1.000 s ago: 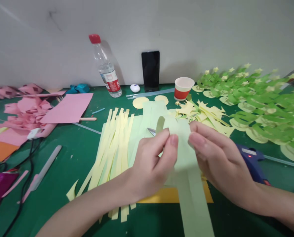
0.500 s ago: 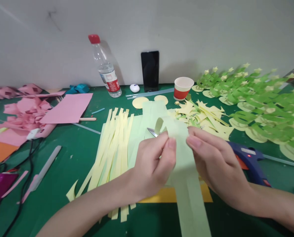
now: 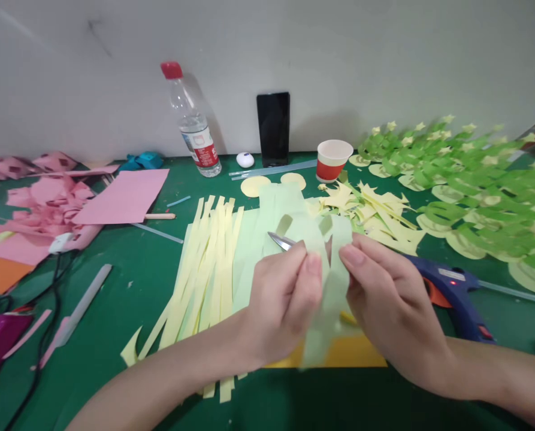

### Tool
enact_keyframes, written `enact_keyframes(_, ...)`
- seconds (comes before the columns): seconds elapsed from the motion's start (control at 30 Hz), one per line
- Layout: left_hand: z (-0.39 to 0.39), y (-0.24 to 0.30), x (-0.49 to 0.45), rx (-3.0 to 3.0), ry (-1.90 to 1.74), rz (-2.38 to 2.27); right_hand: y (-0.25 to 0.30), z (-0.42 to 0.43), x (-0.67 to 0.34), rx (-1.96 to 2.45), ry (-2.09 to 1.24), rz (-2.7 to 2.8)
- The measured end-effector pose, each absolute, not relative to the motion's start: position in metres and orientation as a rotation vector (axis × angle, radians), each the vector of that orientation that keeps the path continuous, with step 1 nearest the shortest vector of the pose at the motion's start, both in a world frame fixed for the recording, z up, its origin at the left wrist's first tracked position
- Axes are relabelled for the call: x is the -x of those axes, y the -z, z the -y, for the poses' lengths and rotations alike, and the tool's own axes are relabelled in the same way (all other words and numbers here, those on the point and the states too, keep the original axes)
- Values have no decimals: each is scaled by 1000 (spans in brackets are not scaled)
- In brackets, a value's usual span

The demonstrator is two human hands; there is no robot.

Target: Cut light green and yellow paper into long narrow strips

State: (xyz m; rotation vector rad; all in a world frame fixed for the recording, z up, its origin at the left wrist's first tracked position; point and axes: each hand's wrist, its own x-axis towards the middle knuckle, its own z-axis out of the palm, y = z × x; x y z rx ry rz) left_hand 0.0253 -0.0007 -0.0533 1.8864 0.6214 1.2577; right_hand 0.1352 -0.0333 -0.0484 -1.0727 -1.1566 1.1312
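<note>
My left hand (image 3: 285,299) is closed, thumb and finger pinching pale green paper (image 3: 314,240). Opposite it, my right hand (image 3: 393,305) pinches a pale green paper strip (image 3: 340,236) between thumb and fingers. A narrow gap divides the two pieces near the top, and their upper ends curl over. Below the hands the paper is blurred; whether the pieces still join there I cannot tell. A scissors blade (image 3: 280,240) shows just beyond my left hand, its handles hidden. Underneath lie pale green sheets (image 3: 249,239), with yellow paper strips (image 3: 224,257) on top to the left.
A blue glue gun (image 3: 451,284) lies right of my right hand. Behind stand a paper cup (image 3: 332,161), a phone (image 3: 274,129) and a water bottle (image 3: 198,134). Yellow scraps (image 3: 375,209) and green paper plants (image 3: 483,185) fill the right; pink paper (image 3: 123,197) lies left.
A gap has opened in the green paper between my hands. My right hand has shifted slightly right, and the paper's hanging lower end has swung up and left.
</note>
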Motion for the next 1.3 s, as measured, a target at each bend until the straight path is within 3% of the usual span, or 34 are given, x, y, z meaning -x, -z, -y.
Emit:
enact_keyframes(0.53, 0, 49, -25, -1870, -1204, -622, 30, 23, -139, 1131, -936, 1352)
enact_keyframes(1.03, 0, 51, -24, -1791, -1135, -689, 34, 27, -137, 1098, -1050, 1328)
enact_keyframes(1.3, -2, 49, -25, -1814, -1162, -628, 32, 23, -140, 1145, -916, 1359)
